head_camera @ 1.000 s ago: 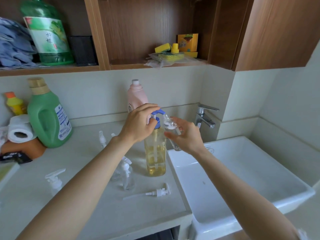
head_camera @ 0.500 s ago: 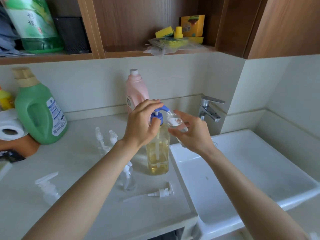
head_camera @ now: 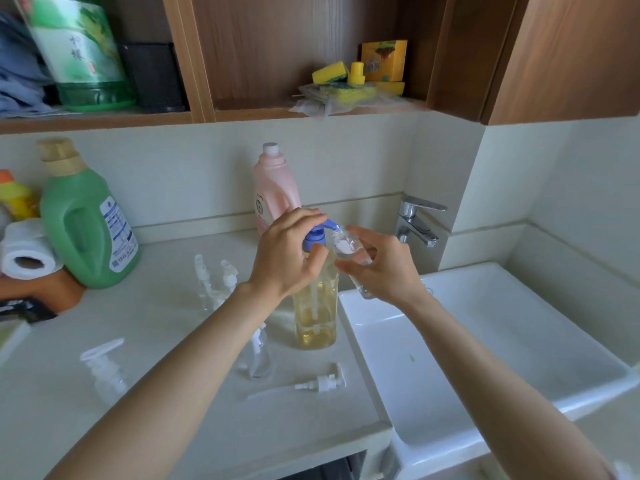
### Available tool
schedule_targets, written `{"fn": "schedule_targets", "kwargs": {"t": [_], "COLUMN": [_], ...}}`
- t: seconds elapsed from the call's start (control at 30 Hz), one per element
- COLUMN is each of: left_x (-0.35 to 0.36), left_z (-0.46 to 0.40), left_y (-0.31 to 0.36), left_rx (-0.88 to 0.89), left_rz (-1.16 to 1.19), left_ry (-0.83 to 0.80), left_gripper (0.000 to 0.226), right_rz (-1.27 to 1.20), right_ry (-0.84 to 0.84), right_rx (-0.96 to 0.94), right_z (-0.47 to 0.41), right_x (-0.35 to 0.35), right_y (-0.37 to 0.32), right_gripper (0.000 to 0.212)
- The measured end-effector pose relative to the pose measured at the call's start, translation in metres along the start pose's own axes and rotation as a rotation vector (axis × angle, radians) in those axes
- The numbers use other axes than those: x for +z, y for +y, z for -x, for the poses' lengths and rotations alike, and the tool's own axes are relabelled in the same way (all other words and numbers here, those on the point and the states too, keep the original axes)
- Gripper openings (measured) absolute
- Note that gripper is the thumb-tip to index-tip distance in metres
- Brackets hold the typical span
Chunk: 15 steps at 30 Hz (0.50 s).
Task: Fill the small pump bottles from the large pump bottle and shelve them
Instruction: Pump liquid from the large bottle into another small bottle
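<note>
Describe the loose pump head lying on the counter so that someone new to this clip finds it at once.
Start at the white sink and move left onto the counter. In front of the large pump bottle of yellow liquid lies the loose pump head. Unlike the small pump bottles nearby, it lies flat, its dip tube bare.

A home laundry or wash corner: a white rectangular ceramic sink point(head_camera: 519, 344) with a chrome tap point(head_camera: 415, 220), a green plastic detergent jug point(head_camera: 86, 223), and brown wooden shelving point(head_camera: 194, 64) holding yellow sponges point(head_camera: 330, 72).
</note>
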<state>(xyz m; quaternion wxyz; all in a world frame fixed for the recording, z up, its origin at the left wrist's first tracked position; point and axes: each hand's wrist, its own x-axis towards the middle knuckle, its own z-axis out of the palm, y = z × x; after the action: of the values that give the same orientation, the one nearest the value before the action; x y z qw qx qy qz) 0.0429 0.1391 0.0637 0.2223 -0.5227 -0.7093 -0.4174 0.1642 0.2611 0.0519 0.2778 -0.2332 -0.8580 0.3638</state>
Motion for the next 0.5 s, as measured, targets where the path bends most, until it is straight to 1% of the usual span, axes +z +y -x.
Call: {"fn": "schedule_targets", "kwargs": {"t": [0.13, 0.27, 0.5], "left_x": [-0.013, -0.018, -0.011], "left_z": [-0.013, -0.016, -0.012], "left_y": [0.011, 0.015, 0.010], "left_rx": [-0.014, -0.003, -0.034], "left_rz": [-0.041, -0.060, 0.021], "left_ry": [-0.027, 0.002, 0.069], "left_gripper": [0.050, 0.044, 0.040], "right_rz": [-0.083, -0.108, -0.147], "right_ry": [0.033, 0.049, 0.078], "right_rx": [-0.015, -0.034, -0.025], "right_z": [-0.003, -0.002, -0.004], "right_x": [0.003, 0.004, 0.007], "right_y": [-0.002, -0.004, 0.001], "right_gripper": [0.062, 0.061, 0.063]}}
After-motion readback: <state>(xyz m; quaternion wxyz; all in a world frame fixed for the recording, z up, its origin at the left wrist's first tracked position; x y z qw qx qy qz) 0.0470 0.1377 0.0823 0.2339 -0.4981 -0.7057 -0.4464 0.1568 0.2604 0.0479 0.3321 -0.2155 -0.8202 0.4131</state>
